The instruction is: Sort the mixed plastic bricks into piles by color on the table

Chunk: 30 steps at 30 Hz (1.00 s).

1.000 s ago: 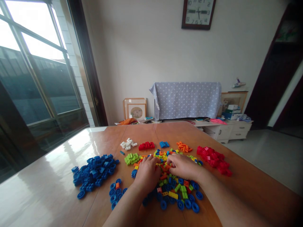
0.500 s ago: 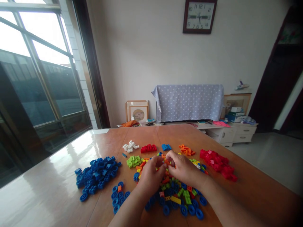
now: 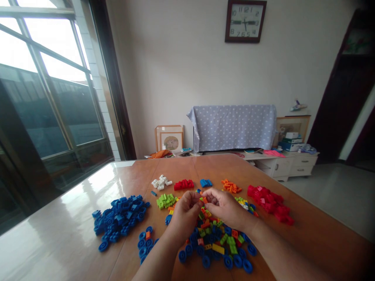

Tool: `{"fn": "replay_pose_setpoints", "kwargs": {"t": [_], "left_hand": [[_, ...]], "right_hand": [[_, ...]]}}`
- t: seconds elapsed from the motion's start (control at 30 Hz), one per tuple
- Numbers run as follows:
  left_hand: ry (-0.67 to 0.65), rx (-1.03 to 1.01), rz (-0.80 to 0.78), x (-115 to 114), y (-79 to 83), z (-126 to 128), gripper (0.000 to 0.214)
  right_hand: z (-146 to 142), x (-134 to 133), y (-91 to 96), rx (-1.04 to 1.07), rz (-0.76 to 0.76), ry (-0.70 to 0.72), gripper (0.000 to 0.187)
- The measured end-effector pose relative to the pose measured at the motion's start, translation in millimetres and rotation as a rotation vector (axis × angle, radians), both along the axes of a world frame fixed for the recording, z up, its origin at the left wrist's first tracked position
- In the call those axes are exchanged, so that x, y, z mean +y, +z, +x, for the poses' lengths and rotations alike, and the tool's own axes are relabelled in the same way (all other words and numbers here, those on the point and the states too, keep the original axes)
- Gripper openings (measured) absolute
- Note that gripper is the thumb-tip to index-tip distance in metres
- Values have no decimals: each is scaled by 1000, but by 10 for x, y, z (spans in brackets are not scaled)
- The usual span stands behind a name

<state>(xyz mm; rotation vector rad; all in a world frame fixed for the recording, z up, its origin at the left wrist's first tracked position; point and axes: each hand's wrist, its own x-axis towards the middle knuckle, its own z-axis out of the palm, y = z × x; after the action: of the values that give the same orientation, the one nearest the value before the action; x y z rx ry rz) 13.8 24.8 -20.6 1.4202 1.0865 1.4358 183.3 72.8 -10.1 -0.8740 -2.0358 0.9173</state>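
Observation:
My left hand (image 3: 186,214) and my right hand (image 3: 224,206) meet over a mixed heap of toy bricks (image 3: 218,236). Between their fingertips is a small orange brick (image 3: 204,200), partly covered by the fingers. Both hands are closed in a pinch on it. Blue wheel-like rings (image 3: 247,266) lie along the heap's near edge, with a yellow brick (image 3: 218,248) and green bricks (image 3: 231,244) on top. Lime-green bricks (image 3: 166,201) form a small pile just beyond my left hand. The part of the heap under my wrists is hidden.
Sorted piles surround the heap: blue bricks (image 3: 120,218) at left, blue rings (image 3: 145,242) nearer, white bricks (image 3: 161,182), red bricks (image 3: 184,184), blue strips (image 3: 206,183) and orange bricks (image 3: 231,186) behind, larger red pieces (image 3: 271,203) at right. All lie on a wooden table (image 3: 73,234).
My hands have shifted slightly, the right one a little to the left, and the fingertips have come closer around the orange brick. The piles look the same.

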Motion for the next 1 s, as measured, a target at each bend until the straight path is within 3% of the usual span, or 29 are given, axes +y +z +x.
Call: {"fn": "replay_pose_setpoints", "kwargs": {"t": [0.13, 0.33, 0.47, 0.6, 0.73, 1.0], "left_hand": [[51, 3, -55, 17, 6, -19, 29], [167, 145, -42, 94, -121, -76, 30], [189, 155, -27, 112, -144, -86, 30], [177, 134, -41, 105, -119, -84, 32], [194, 133, -42, 110, -121, -86, 30], [217, 196, 3, 135, -167, -101, 22]], "right_hand": [[77, 108, -9, 113, -92, -16, 30], [438, 417, 33, 307, -173, -279, 39], [726, 705, -45, 428, -83, -494, 44], [898, 970, -236, 344, -34, -649, 47], [957, 1129, -411, 162, 45, -760, 39], [926, 1224, -584, 86, -31, -718, 22]]}}
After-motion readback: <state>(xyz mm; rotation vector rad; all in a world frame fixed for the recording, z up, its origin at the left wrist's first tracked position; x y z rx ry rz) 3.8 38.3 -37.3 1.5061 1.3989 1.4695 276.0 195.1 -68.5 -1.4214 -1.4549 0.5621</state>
